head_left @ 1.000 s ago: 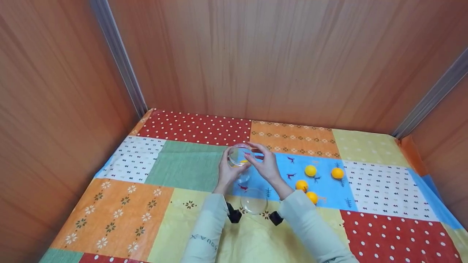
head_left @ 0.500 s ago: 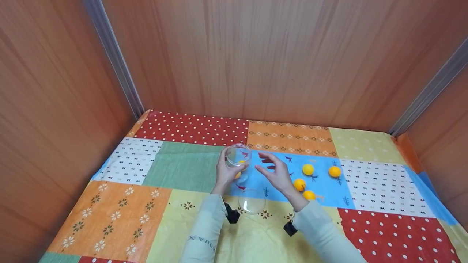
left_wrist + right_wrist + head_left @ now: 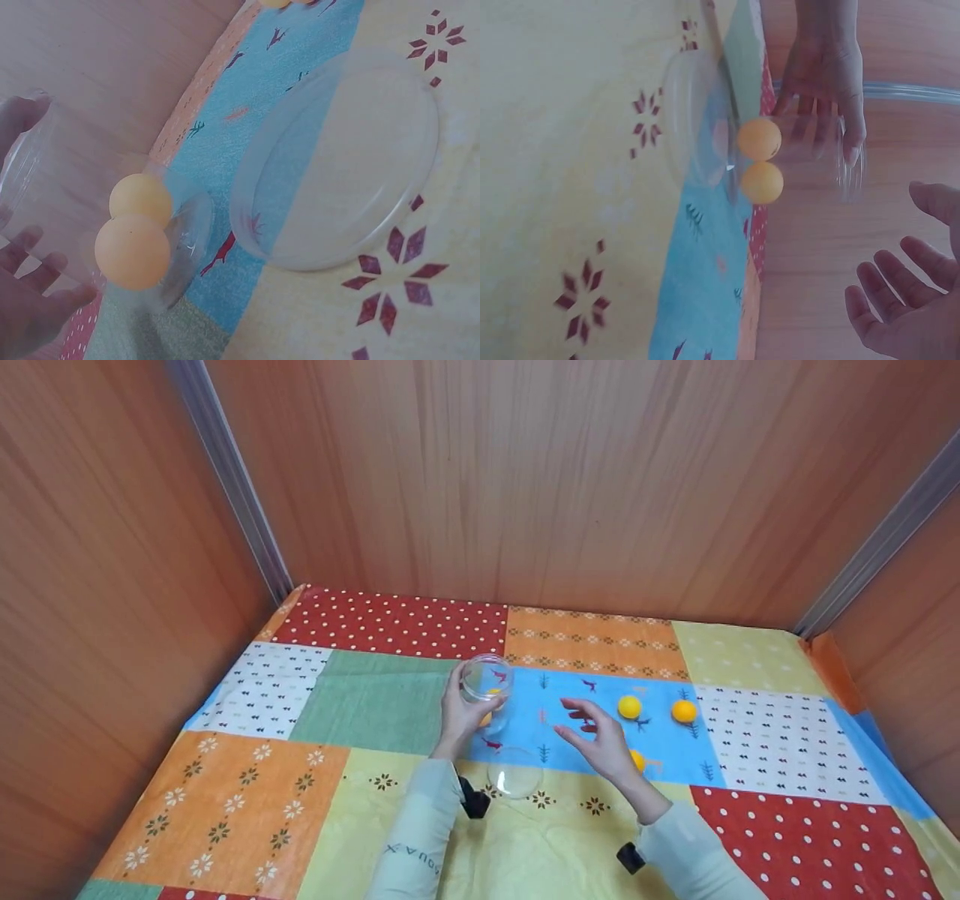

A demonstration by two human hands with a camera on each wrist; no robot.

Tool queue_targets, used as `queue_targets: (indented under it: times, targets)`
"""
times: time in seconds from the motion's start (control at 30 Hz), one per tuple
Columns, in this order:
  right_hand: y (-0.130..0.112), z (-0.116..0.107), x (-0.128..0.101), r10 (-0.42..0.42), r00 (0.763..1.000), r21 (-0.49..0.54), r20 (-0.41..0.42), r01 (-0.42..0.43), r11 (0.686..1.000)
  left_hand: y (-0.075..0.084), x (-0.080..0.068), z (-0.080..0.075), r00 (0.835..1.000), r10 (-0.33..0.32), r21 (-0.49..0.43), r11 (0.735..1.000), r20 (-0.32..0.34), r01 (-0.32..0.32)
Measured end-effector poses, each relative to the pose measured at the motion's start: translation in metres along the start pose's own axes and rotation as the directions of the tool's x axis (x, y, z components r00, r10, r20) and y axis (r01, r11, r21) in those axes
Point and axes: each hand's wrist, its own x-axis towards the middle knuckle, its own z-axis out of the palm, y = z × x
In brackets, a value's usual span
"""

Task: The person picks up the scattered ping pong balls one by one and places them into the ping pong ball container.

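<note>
A: Two orange table-tennis balls [image 3: 133,250] sit at the bottom of the clear round plastic jar [image 3: 487,690], one stacked against the other. The left hand [image 3: 459,711] wraps its fingers round the jar's side and holds it upright on the patchwork oilcloth table cover [image 3: 375,705].

B: And the right hand [image 3: 604,739]?

A: Fingers spread and relaxed, holding nothing, apart from the jar. Just beyond its fingertips lie two loose orange balls [image 3: 629,706]; a third [image 3: 638,760] peeks out from behind the palm.

B: Anything near the wrists?

A: A clear round plastic lid [image 3: 514,781] lies flat between them, nearer the left wrist.

B: Room to move?

A: Bare cloth runs outward from the left knuckles and beyond the jar to the wooden panel walls [image 3: 570,487].
</note>
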Motion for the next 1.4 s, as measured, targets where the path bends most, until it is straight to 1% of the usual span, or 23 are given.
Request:
queue_targets:
  times: [0.03,0.1,0.3,0.37,0.43,0.53,0.63,0.7,0.8,0.9,1.1,1.27,1.4]
  targets:
    - [0.006,-0.002,-0.002,0.01,1.0,-0.006,-0.001,-0.01,1.0,0.0,0.0,0.0,1.0,0.006,0.003,1.0,0.0,-0.006]
    - [0.005,-0.006,-0.007,0.031,1.0,-0.001,-0.005,-0.031,1.0,0.0,0.0,0.0,1.0,0.013,0.011,1.0,-0.001,-0.013]
    - [-0.017,-0.02,-0.022,0.057,0.998,-0.025,-0.014,-0.058,0.998,-0.001,0.001,0.0,1.0,0.015,0.011,1.0,-0.002,-0.015]
    - [-0.018,-0.024,-0.028,0.075,0.997,-0.056,-0.016,-0.076,0.996,-0.001,0.001,0.0,1.0,0.009,-0.002,1.0,0.002,-0.009]
    - [-0.011,-0.028,-0.033,0.1,0.995,-0.061,-0.02,-0.101,0.993,-0.001,0.0,0.0,1.0,-0.003,-0.008,1.0,0.006,0.003]
    - [0.008,-0.035,-0.038,0.152,0.988,-0.056,-0.025,-0.154,0.987,-0.001,0.0,0.0,1.0,-0.015,-0.01,1.0,0.006,0.015]
    - [0.027,-0.042,-0.043,0.204,0.979,-0.038,-0.019,-0.204,0.978,-0.001,0.0,0.0,1.0,-0.014,-0.006,1.0,0.008,0.014]
    - [0.033,-0.046,-0.046,0.221,0.975,-0.029,-0.014,-0.221,0.975,-0.001,-0.001,0.0,1.0,-0.013,-0.008,1.0,0.007,0.013]
    - [0.038,-0.051,-0.05,0.234,0.972,-0.016,-0.018,-0.235,0.972,-0.001,-0.001,0.0,1.0,-0.008,-0.008,1.0,0.007,0.008]
    - [0.04,-0.056,-0.051,0.254,0.967,-0.042,-0.028,-0.255,0.966,0.0,-0.001,0.0,1.0,-0.004,-0.006,1.0,0.008,0.004]
    - [0.048,-0.062,-0.051,0.323,0.945,-0.114,-0.046,-0.326,0.938,0.0,-0.001,-0.001,1.0,0.004,0.008,1.0,-0.002,-0.004]
    - [0.054,-0.066,-0.047,0.376,0.926,-0.12,-0.042,-0.378,0.918,0.0,-0.001,0.0,1.0,-0.002,0.025,1.0,-0.004,0.002]
    - [0.058,-0.067,-0.045,0.412,0.911,-0.113,-0.015,-0.411,0.904,0.0,-0.001,0.0,1.0,-0.006,0.017,1.0,0.0,0.006]
